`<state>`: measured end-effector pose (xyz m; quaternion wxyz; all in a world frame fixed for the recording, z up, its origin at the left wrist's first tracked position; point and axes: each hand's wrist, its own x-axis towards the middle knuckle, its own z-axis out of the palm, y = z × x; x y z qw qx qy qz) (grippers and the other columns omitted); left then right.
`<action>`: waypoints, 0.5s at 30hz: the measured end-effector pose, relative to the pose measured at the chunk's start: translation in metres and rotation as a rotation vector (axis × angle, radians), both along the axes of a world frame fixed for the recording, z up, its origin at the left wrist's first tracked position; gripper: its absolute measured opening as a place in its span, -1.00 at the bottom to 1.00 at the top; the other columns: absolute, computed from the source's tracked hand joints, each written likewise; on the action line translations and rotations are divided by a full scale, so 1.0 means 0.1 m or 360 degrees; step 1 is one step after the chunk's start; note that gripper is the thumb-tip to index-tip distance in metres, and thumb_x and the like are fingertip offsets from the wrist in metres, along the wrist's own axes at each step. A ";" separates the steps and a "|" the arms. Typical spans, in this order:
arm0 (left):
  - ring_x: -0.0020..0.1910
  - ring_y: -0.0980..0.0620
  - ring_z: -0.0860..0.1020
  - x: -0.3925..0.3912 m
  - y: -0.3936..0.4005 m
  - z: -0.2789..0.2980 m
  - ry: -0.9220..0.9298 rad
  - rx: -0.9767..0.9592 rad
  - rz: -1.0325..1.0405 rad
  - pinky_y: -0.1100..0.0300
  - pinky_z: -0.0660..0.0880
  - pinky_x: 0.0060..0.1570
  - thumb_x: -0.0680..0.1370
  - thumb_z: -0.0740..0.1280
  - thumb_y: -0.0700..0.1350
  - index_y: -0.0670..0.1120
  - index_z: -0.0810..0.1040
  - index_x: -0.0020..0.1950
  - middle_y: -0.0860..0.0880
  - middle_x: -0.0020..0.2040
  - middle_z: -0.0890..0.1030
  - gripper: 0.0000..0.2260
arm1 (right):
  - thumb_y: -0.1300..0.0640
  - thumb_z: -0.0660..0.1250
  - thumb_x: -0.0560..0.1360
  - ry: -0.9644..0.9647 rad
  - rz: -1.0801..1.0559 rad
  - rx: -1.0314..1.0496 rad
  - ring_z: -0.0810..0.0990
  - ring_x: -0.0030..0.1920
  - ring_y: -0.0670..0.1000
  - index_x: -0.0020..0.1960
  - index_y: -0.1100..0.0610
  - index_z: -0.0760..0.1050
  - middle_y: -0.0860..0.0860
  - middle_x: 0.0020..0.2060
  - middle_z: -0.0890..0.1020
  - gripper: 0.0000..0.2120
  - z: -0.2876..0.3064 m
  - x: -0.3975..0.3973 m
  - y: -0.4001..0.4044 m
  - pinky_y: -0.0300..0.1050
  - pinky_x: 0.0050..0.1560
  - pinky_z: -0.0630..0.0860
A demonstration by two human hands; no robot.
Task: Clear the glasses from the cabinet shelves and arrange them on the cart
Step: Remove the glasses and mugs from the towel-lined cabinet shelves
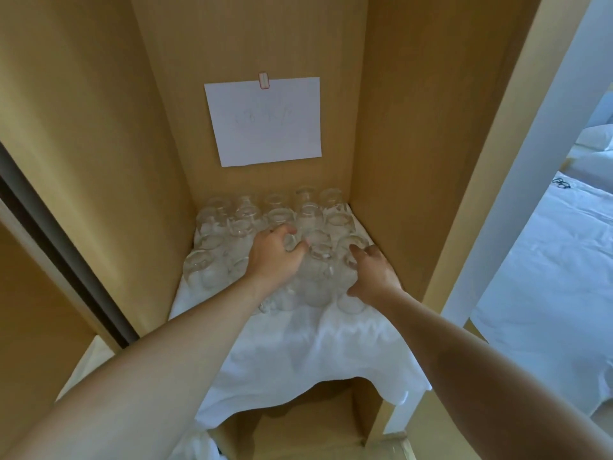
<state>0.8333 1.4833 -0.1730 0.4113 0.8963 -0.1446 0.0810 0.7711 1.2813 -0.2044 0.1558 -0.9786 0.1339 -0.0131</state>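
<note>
1. Glasses (275,240) are seen standing in rows on the cloth-covered shelf (298,343), toward its back edge.
2. One glass is gripped by the left hand (275,257); another is clasped by the right hand (371,277).
3. Pickup is judged underway; a straight lift clear of neighbouring glasses is called for next.

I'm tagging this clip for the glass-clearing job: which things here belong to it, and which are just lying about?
Part of the job:
clear upturned drinking glasses
white cloth under them
left hand gripping one glass
right hand on another

Just lying about:
white paper sheet on the back panel
dark-framed spectacles on the white bed
</note>
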 end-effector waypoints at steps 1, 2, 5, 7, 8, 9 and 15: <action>0.34 -0.09 0.47 0.00 0.00 0.01 -0.0002 0.0027 0.0004 0.09 0.44 0.24 0.51 0.35 0.24 0.06 0.58 0.26 -0.05 0.30 0.57 -0.59 | 0.19 0.59 0.37 -0.0011 0.0005 0.0001 0.50 0.32 0.17 0.60 -0.03 0.13 0.10 0.48 0.25 -0.04 -0.01 -0.01 0.00 -0.05 0.08 0.60; 0.34 -0.09 0.48 0.01 0.00 0.01 -0.0003 0.0052 0.0013 0.08 0.45 0.24 0.52 0.35 0.24 0.05 0.58 0.27 -0.04 0.31 0.57 -0.59 | 0.19 0.59 0.37 -0.0020 0.0013 0.0003 0.50 0.32 0.16 0.60 -0.03 0.11 0.10 0.48 0.25 -0.03 -0.01 -0.02 -0.01 -0.06 0.07 0.60; 0.28 -0.10 0.53 0.03 0.03 0.05 -0.0009 0.0113 0.0039 0.12 0.44 0.15 0.52 0.35 0.25 0.03 0.57 0.30 -0.05 0.30 0.58 -0.56 | 0.16 0.60 0.36 -0.0035 0.0017 0.0028 0.49 0.34 0.16 0.63 -0.03 0.04 0.10 0.48 0.28 0.04 0.00 -0.03 -0.01 -0.05 0.11 0.58; 0.29 -0.10 0.52 0.05 0.06 0.07 -0.0010 0.0131 0.0039 0.19 0.39 0.08 0.52 0.36 0.23 0.03 0.56 0.31 -0.06 0.32 0.57 -0.56 | 0.11 0.63 0.34 -0.0046 -0.0006 0.0082 0.45 0.38 0.17 0.64 -0.03 -0.02 0.10 0.50 0.29 0.10 0.00 -0.06 0.00 -0.02 0.19 0.54; 0.31 -0.10 0.51 0.06 0.07 0.09 -0.0008 0.0143 0.0032 0.20 0.37 0.07 0.52 0.37 0.22 0.03 0.55 0.32 -0.06 0.34 0.55 -0.56 | 0.07 0.64 0.32 -0.0050 -0.0019 0.0111 0.42 0.41 0.17 0.64 -0.04 -0.02 0.10 0.51 0.27 0.13 0.00 -0.07 0.00 -0.01 0.24 0.52; 0.31 -0.10 0.51 0.06 0.09 0.10 -0.0004 0.0158 0.0023 0.21 0.37 0.08 0.53 0.37 0.21 0.03 0.54 0.34 -0.07 0.35 0.54 -0.55 | 0.03 0.65 0.31 -0.0056 -0.0031 0.0130 0.39 0.43 0.17 0.64 -0.05 -0.02 0.10 0.53 0.25 0.14 0.00 -0.09 0.01 0.00 0.27 0.50; 0.35 -0.15 0.49 0.07 0.23 0.21 -0.0038 0.0208 -0.0017 0.07 0.45 0.24 0.52 0.37 0.21 0.02 0.52 0.39 -0.11 0.35 0.56 -0.51 | -0.10 0.64 0.29 -0.0161 -0.0048 0.0059 0.35 0.44 0.18 0.63 -0.06 0.03 0.08 0.52 0.29 0.12 0.17 -0.10 0.08 0.05 0.32 0.47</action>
